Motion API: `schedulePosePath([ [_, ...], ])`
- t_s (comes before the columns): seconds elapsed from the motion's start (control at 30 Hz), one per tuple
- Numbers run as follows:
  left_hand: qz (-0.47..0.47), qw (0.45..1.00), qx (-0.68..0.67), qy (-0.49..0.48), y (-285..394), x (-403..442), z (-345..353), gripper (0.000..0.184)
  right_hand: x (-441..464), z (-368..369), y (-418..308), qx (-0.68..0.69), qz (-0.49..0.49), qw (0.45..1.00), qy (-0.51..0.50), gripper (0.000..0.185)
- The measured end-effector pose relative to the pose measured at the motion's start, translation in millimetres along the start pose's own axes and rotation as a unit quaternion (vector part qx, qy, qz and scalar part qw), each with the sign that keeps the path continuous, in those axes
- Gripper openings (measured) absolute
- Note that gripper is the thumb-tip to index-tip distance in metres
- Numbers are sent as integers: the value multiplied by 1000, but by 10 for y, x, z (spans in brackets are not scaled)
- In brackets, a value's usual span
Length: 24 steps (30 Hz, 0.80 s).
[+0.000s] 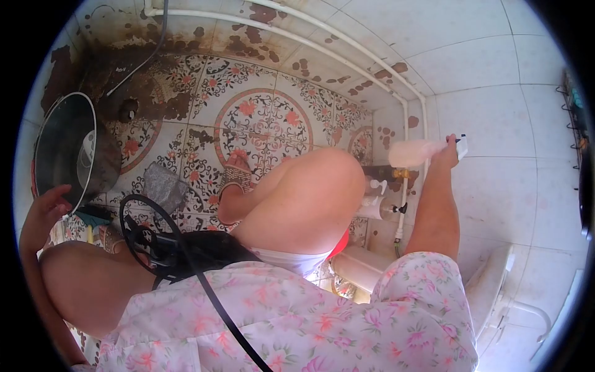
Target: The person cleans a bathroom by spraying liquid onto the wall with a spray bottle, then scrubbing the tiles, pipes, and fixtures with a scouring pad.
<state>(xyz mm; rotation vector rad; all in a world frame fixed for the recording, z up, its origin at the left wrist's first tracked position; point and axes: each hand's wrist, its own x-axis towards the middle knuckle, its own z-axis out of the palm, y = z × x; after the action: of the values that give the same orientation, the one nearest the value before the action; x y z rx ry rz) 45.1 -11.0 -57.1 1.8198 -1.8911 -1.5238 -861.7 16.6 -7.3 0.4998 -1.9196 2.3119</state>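
In the head view, my right hand (452,152) is stretched out by the right wall. It is closed around the neck of a spray bottle (412,152) with a pale, translucent body lying roughly sideways and a white trigger head. At the far left, my left hand (51,204) is beside the rim of a dark bucket (108,155), its fingers apart and seemingly holding nothing. Whether its fingertips touch the rim I cannot tell. A whitish object (87,147) shows inside the bucket.
A crumpled grey bundle (165,188) lies on the patterned tile floor (263,121), near a floor drain (128,110). White pipes (347,46) and a brass valve (401,173) run along the wall. A black cable (207,291) crosses my lap; a washbasin (489,282) stands at right.
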Motion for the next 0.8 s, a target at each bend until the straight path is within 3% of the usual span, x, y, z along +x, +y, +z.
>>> schedulePosePath([
  [0.13,-2,1000,11,-4,14,12,-7,44,-11,41,-13,-24,2,998,58,25],
  [0.3,-8,1000,1,2,1,16,-5,45,-20,47,-17,11,-50,999,11,29],
  [0.4,-5,1000,5,-6,-29,28,-26,47,-72,64,-102,15,-15,1000,-5,29],
  [0.5,8,1000,-1,-7,-85,63,-25,50,31,52,-106,27,-46,997,-49,27],
  [0.6,15,1000,-12,1,-48,40,-24,47,41,146,-159,-8,-13,1000,15,26],
  [0.73,17,999,-49,-7,43,29,8,44,50,207,-211,3,0,1000,22,30],
  [0.8,15,999,-28,2,120,-7,30,44,72,222,-240,36,10,999,-27,28],
])
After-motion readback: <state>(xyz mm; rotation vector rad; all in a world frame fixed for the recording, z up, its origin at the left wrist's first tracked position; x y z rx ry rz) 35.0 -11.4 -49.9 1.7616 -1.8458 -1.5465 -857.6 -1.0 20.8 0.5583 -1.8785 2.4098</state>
